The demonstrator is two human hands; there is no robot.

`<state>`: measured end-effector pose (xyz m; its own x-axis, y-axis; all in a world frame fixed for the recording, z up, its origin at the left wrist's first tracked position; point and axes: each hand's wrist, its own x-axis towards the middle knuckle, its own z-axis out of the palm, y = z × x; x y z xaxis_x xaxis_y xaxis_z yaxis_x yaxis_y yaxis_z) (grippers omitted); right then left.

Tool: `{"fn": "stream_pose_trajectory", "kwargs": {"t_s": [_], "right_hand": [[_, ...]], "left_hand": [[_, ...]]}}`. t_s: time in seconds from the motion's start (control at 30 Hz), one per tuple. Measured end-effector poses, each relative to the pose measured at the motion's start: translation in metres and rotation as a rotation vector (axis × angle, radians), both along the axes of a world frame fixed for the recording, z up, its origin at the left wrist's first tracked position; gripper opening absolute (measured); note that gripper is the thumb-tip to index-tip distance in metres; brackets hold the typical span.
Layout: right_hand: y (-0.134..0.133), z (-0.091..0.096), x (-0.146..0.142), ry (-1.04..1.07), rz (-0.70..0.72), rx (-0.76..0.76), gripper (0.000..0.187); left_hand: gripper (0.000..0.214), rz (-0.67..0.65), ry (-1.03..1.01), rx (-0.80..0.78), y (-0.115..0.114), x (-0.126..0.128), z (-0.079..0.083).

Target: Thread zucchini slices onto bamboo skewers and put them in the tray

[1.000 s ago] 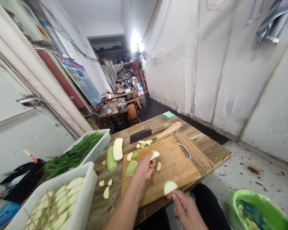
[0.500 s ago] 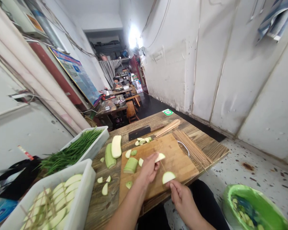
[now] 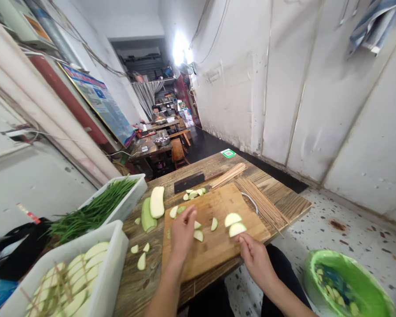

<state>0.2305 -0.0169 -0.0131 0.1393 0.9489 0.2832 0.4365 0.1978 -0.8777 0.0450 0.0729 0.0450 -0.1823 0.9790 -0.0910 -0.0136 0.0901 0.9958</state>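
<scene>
My right hand (image 3: 254, 254) is closed on a thin skewer at the near right of the cutting board (image 3: 214, 257). Two half-moon zucchini slices (image 3: 237, 229) sit at its far end, one behind the other, and hide most of the stick. My left hand (image 3: 182, 229) is over the board's left part, fingers bent and slightly blurred, covering the cut zucchini there; what its fingertips touch is hidden. Just right of it lie pale pieces (image 3: 198, 236), and one cut piece (image 3: 214, 223) rests alone mid-board. A peeled zucchini (image 3: 157, 202) and a green one (image 3: 148, 215) lie left of the board.
Bamboo skewers (image 3: 264, 204) are spread at the table's right, near a dark-bladed knife (image 3: 189, 182). At left stand a white bin of skewered slices (image 3: 120, 246) and a bin of green stalks (image 3: 141, 187). A green tub (image 3: 376, 281) is on the floor at right.
My left hand has moved left from the board's middle to the cut zucchini. A second slice now shows on the skewer in my right hand. A loose piece lies mid-board.
</scene>
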Motion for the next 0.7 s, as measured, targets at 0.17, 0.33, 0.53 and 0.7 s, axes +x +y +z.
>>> {"fn": "stream_pose_trajectory", "kwargs": {"t_s": [0.17, 0.33, 0.53, 0.7], "right_hand": [[0.000, -0.008, 0.004, 0.042, 0.007, -0.039, 0.036], [-0.004, -0.005, -0.001, 0.067, 0.047, -0.047, 0.035], [-0.006, -0.004, 0.000, 0.096, 0.070, -0.017, 0.034], [-0.009, -0.002, -0.002, 0.096, 0.107, -0.029, 0.034]], "left_hand": [[0.025, -0.003, 0.658, 0.160, 0.018, -0.044, 0.002], [0.035, -0.092, 1.232, 0.059, 0.016, -0.021, -0.007], [0.040, -0.189, 1.444, 0.072, 0.020, -0.011, -0.009], [0.051, -0.277, 1.033, 0.205, 0.033, -0.008, -0.018]]}}
